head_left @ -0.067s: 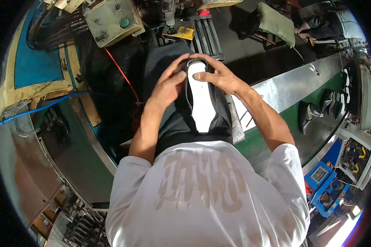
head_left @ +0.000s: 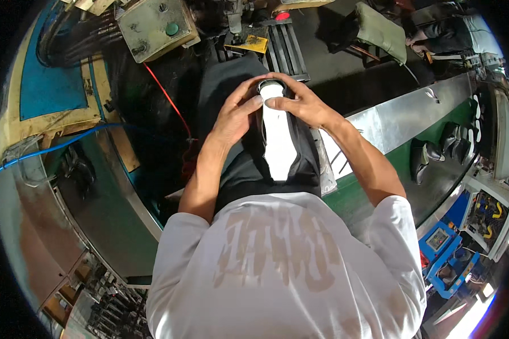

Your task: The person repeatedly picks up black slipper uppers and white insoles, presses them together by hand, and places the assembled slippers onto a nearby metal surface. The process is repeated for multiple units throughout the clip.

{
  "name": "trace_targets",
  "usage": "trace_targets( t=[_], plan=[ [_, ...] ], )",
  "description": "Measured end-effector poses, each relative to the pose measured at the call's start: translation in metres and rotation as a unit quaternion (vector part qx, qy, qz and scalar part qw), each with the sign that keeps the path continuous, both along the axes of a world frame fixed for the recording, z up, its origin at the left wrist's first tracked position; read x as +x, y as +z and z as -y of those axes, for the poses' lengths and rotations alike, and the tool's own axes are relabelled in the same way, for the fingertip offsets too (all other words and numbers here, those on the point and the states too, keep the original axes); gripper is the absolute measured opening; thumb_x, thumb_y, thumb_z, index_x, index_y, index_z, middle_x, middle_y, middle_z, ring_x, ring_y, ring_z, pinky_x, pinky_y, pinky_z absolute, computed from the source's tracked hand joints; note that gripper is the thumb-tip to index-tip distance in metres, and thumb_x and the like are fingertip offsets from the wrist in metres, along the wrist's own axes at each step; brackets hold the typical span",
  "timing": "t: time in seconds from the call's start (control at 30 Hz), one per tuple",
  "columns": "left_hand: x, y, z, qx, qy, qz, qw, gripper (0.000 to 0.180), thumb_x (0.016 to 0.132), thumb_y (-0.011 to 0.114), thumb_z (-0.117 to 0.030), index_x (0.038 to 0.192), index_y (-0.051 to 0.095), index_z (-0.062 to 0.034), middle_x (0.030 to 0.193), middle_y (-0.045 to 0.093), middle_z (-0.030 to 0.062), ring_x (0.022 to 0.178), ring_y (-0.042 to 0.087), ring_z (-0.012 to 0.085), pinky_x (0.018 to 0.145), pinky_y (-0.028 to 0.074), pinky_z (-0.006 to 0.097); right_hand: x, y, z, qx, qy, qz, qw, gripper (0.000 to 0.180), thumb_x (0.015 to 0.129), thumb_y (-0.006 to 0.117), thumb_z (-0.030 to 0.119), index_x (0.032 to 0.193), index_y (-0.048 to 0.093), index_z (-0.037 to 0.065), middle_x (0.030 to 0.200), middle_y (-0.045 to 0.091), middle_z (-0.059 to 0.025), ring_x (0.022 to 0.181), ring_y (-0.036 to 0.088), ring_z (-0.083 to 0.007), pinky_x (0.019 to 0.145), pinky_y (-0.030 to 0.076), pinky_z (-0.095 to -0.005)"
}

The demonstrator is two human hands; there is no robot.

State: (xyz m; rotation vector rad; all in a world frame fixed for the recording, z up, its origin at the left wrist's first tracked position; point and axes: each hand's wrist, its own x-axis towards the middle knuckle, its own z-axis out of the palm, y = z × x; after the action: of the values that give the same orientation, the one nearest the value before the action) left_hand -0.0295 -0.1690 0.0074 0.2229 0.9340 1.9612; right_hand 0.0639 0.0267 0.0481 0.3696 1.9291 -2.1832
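Over my lap lies a dark shoe upper (head_left: 271,82) with a long white insole (head_left: 279,148) facing up at me. Its narrower end points away from me; the wider end is near my waist. Along the left side of the far end, my left hand (head_left: 232,121) grips the shoe upper, its thumb at the insole's edge. My right hand (head_left: 306,107) wraps the far end from the other side, its thumb lying on the white insole. The fingers of both hands meet around the dark far rim, and the underside is hidden.
A metal-edged bench (head_left: 404,121) with a green surface runs along my right, bearing several black shoes (head_left: 421,160). Ahead stand a machine with a slotted base (head_left: 283,50) and a control box (head_left: 158,28). A blue hose (head_left: 68,144) crosses at left. Another person (head_left: 452,39) is far right.
My left thumb has shifted slightly toward the insole. The far end of the shoe upper has tipped a little, so its dark rim shows more. My right hand stays nearly in place.
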Motion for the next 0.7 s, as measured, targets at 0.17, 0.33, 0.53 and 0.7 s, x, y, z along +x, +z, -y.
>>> trace_targets(
  t=[0.17, 0.33, 0.53, 0.7],
  plan=[
    [-0.005, -0.008, -0.007, -0.025, 0.011, -0.046, 0.999, 0.045, 0.096, 0.067, -0.007, 0.14, 0.06, -0.0007, 0.132, 0.066, 0.0114, 0.124, 0.061, 0.02, 0.111, 0.048, 0.037, -0.001, -0.006, -0.002, 0.068, 0.007, 0.014, 0.998, 0.076, 0.095, 0.081, 0.024, 0.16, 0.046, 0.004, 0.138, 0.063, -0.0111, 0.125, 0.06, -0.0194, 0.107, 0.05, -0.0343],
    [0.002, 0.004, -0.005, -0.036, 0.005, -0.11, 0.993, 0.04, 0.096, 0.066, -0.006, 0.135, 0.061, -0.0015, 0.128, 0.064, 0.0088, 0.122, 0.06, 0.0184, 0.109, 0.048, 0.035, 0.016, 0.002, -0.013, -0.257, -0.036, 0.056, 0.964, 0.072, 0.096, 0.076, 0.027, 0.16, 0.049, 0.008, 0.148, 0.06, -0.0133, 0.134, 0.056, -0.0257, 0.113, 0.045, -0.0385],
    [0.004, -0.029, -0.011, -0.092, 0.03, -0.062, 0.993, 0.041, 0.101, 0.07, -0.012, 0.14, 0.06, -0.0005, 0.129, 0.063, 0.0091, 0.12, 0.06, 0.0161, 0.108, 0.049, 0.034, 0.011, -0.02, 0.0, -0.201, -0.112, 0.098, 0.968, 0.078, 0.096, 0.079, 0.028, 0.162, 0.045, 0.004, 0.151, 0.057, -0.0173, 0.135, 0.056, -0.0264, 0.114, 0.045, -0.0394],
    [0.048, -0.004, 0.023, -0.337, -0.098, -0.274, 0.895, 0.101, 0.093, 0.083, -0.033, 0.167, 0.025, 0.0046, 0.167, 0.037, 0.0277, 0.159, 0.029, 0.0311, 0.13, 0.026, 0.043, 0.064, -0.032, 0.029, 0.031, -0.135, 0.048, 0.989, 0.095, 0.095, 0.081, 0.03, 0.165, 0.028, -0.006, 0.152, 0.054, -0.0235, 0.138, 0.055, -0.0274, 0.114, 0.047, -0.0383]
  ],
)
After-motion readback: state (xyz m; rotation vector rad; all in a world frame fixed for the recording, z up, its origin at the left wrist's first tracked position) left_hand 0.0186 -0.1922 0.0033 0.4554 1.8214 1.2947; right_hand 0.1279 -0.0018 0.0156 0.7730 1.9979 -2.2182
